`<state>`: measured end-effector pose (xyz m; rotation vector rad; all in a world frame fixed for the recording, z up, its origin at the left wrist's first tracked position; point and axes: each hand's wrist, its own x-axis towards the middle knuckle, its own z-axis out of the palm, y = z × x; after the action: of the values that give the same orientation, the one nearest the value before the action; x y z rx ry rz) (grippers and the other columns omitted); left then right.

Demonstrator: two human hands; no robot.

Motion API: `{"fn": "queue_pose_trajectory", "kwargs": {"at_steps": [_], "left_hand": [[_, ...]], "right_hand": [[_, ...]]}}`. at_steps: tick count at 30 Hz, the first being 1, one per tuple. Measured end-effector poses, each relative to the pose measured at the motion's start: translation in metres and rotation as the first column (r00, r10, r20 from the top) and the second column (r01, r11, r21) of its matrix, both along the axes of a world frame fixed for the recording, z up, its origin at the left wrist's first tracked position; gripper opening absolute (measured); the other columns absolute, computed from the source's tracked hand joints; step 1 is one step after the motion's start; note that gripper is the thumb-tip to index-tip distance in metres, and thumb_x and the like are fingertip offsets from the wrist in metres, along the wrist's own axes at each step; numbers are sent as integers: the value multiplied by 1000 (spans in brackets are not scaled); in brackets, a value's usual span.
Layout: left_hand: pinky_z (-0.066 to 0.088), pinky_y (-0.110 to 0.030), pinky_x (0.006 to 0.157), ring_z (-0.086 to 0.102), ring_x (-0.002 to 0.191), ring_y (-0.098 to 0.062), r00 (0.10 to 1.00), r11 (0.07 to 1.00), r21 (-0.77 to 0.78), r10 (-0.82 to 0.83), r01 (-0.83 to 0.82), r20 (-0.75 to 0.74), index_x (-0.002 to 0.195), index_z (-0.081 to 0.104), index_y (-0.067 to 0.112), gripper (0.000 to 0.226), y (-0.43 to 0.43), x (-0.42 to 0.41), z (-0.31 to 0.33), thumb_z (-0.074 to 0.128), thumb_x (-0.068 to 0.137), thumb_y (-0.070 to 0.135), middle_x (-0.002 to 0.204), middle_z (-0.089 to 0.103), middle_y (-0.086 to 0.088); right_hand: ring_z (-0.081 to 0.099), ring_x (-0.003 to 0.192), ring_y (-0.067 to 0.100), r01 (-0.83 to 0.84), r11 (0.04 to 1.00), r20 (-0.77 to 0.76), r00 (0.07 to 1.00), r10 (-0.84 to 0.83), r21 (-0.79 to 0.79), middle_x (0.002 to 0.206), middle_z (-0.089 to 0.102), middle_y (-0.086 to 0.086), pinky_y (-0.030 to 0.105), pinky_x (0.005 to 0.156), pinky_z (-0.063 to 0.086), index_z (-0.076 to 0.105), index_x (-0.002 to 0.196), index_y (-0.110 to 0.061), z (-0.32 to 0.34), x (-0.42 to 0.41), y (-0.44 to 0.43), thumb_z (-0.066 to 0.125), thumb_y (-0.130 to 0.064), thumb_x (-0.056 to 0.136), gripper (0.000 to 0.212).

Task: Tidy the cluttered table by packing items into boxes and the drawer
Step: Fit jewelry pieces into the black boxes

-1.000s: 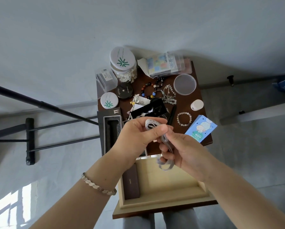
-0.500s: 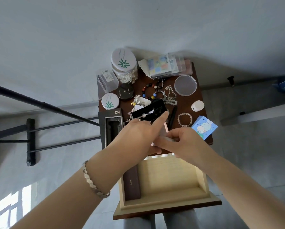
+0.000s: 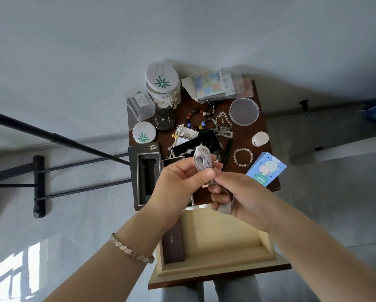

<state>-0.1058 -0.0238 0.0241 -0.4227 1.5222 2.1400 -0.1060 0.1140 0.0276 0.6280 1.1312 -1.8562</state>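
Note:
Both hands hold a folded grey strap (image 3: 202, 160) above the front edge of the small brown table (image 3: 256, 129). My left hand (image 3: 180, 184) pinches its folded upper part between thumb and fingers. My right hand (image 3: 237, 192) grips the lower end, which hangs out under the palm. Below them the pale wooden drawer (image 3: 217, 256) stands pulled out, with a dark brown slim box (image 3: 172, 245) lying along its left side. An open black box (image 3: 146, 175) with a moulded insert sits at the table's front left.
The table carries a cotton-swab jar (image 3: 163, 83), a small white lid (image 3: 143, 132), a black compact (image 3: 164, 119), bead bracelets (image 3: 196, 120), a pearl bracelet (image 3: 243, 156), a clear round lid (image 3: 244, 111), a blue card box (image 3: 266, 168), clear cases (image 3: 217, 83). A black metal rack (image 3: 38, 184) stands left.
Half a second ago my hands were lowered together with the strap mostly hidden; now they have lifted slightly and the folded strap shows again between my left fingers.

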Motion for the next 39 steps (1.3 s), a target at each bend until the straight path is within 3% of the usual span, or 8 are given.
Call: {"fn": "queue_pose_trajectory", "kwargs": {"at_steps": [5, 9, 16, 21, 28, 31, 33, 39], "left_hand": [[46, -5, 64, 65, 69, 7, 957, 890, -399, -276, 219, -91, 80, 70, 26, 23, -14, -8, 8, 67, 79, 3, 68, 71, 18], [48, -7, 66, 65, 70, 5, 905, 826, -423, -424, 374, -27, 82, 71, 30, 20, -19, -9, 6, 69, 80, 10, 70, 72, 15], [58, -20, 69, 71, 72, -10, 895, 880, -193, -397, 434, 205, 81, 73, 19, 9, -32, -17, 0, 65, 83, 14, 74, 74, -2], [55, -18, 68, 68, 71, -7, 816, 820, -89, -539, 565, 207, 83, 71, 14, 12, -41, -16, -6, 63, 80, 22, 73, 72, 1], [55, -21, 69, 69, 78, -12, 741, 809, 156, -583, 567, 334, 92, 69, 11, 31, -57, -11, -24, 52, 82, 35, 85, 73, -2], [54, -26, 68, 66, 72, -13, 847, 791, -414, -231, 450, 479, 105, 63, 6, 40, -67, -5, -67, 48, 94, 41, 86, 71, -3], [47, -29, 74, 58, 88, -18, 934, 417, -851, 15, 319, 357, 115, 53, 8, 35, -80, -2, -99, 53, 92, 34, 104, 61, -7], [46, -41, 88, 48, 113, -31, 857, 246, -833, 19, 495, 515, 121, 47, 8, 46, -101, -5, -147, 58, 87, 37, 121, 50, -13]], "right_hand": [[53, 49, 2, -44, 910, -211, 967, 143, 413, 55, 56, -5, 17, 55, 51, 71, 87, -13, 1, -5, 13, 63, -15, 85, 9], [58, 49, 4, 64, 943, -245, 969, 19, 327, 54, 60, -2, 16, 51, 51, 69, 83, -9, 1, -6, 8, 65, -7, 81, 4], [66, 60, 9, 179, 981, -72, 980, -185, -79, 67, 68, 7, 17, 56, 54, 71, 86, -4, -8, -6, 2, 66, -8, 60, 28], [52, 44, 5, 52, 997, -122, 992, -44, 60, 66, 59, 5, 16, 49, 50, 60, 109, -8, -17, -1, -7, 64, -17, 64, 45], [53, 61, 9, -7, 989, -221, 974, 40, 149, 67, 64, -1, 19, 59, 44, 68, 78, -17, -37, 10, -21, 80, -42, 60, 33], [57, 77, 14, 90, 918, -156, 987, -31, 386, 82, 68, 5, 22, 65, 46, 65, 82, -15, -52, 7, -22, 69, -25, 73, 14], [59, 80, 13, 101, 877, -120, 992, -50, 469, 87, 67, 8, 21, 65, 47, 64, 84, -14, -62, 4, -21, 66, -19, 81, 6], [63, 73, 10, 73, 827, -95, 995, -24, 557, 78, 67, 6, 14, 58, 53, 63, 80, -13, -79, -5, -22, 67, -15, 80, 5]]}}
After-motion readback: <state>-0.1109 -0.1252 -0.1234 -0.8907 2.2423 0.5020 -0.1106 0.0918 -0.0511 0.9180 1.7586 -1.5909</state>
